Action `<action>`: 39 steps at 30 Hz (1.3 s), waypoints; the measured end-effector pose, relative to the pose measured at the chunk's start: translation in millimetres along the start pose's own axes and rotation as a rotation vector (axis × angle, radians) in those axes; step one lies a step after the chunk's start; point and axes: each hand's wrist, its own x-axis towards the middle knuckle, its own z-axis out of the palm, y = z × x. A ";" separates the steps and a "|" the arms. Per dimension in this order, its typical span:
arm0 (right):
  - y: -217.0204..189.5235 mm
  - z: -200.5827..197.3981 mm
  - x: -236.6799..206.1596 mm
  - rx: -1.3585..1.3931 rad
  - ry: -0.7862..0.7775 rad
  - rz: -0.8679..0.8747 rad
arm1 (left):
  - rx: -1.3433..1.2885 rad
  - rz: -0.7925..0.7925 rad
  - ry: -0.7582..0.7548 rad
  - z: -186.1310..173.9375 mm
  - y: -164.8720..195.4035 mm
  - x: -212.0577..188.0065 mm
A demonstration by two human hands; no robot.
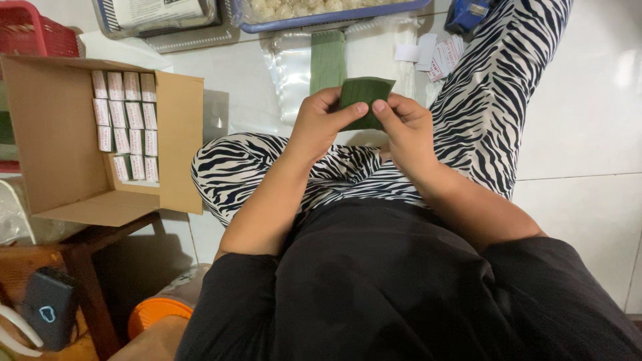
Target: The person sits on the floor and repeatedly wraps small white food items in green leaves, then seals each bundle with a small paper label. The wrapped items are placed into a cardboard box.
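Left hand [319, 124] and right hand [406, 127] both pinch one folded piece of green leaf [364, 93], thumbs on the near face, fingers curled behind. Leaf is held up in front of the chest, above the lap, likely so both thumbs can press the fold flat while the fingers back it. Person sits on the tiled floor [582, 100] with knees bent, zebra-print trousers [481, 113].

Supplies lie within arm's reach ahead: a strip of green leaf [328, 60] lying on clear plastic bags [291, 67], plus small white paper slips [438, 57]. Cardboard box [60, 140] sits open at the left, tilted toward the person, with small white packets [125, 124] in rows.

Hard to tell: whether the leaf wraps anything, since the fingers cover its back. Blue tray [321, 19] at the top edge is cut off; pale lumps inside, kind unclear. Red basket [33, 33], orange round thing [157, 314] and dark device [48, 307] are only partly in view.
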 end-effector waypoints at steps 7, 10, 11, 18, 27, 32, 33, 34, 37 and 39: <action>-1.2 -12.3 17.3 0.297 -0.194 0.106 | 0.036 -0.005 -0.051 -5.5 6.7 -3.8; -8.1 -8.2 18.5 0.353 -0.272 0.065 | 0.005 -0.025 -0.057 -8.9 6.8 -2.9; -12.6 -5.5 17.6 0.365 -0.305 0.047 | 0.018 0.001 -0.057 -9.4 6.0 -2.0; -61.3 8.8 12.0 -1.116 -0.292 -0.998 | 0.199 0.070 0.035 -11.1 1.6 2.3; -72.2 16.9 10.4 -1.310 -0.430 -1.382 | -0.213 -0.018 0.025 -10.3 18.4 -6.3; -77.8 15.9 8.6 -1.371 -0.475 -1.350 | -0.258 -0.016 -0.012 -11.1 25.7 -8.9; -77.1 16.0 8.7 -1.390 -0.455 -1.337 | -0.275 -0.013 -0.025 -11.9 26.5 -9.3; -76.0 15.7 9.1 -1.409 -0.434 -1.324 | -0.292 -0.009 -0.038 -13.2 27.5 -9.7; -71.1 11.1 13.4 -1.366 -0.441 -1.187 | -0.448 -0.050 -0.114 -19.5 30.8 -8.2; -67.0 6.0 18.3 -1.236 -0.419 -0.945 | -0.287 -0.100 -0.106 -23.3 31.2 -8.6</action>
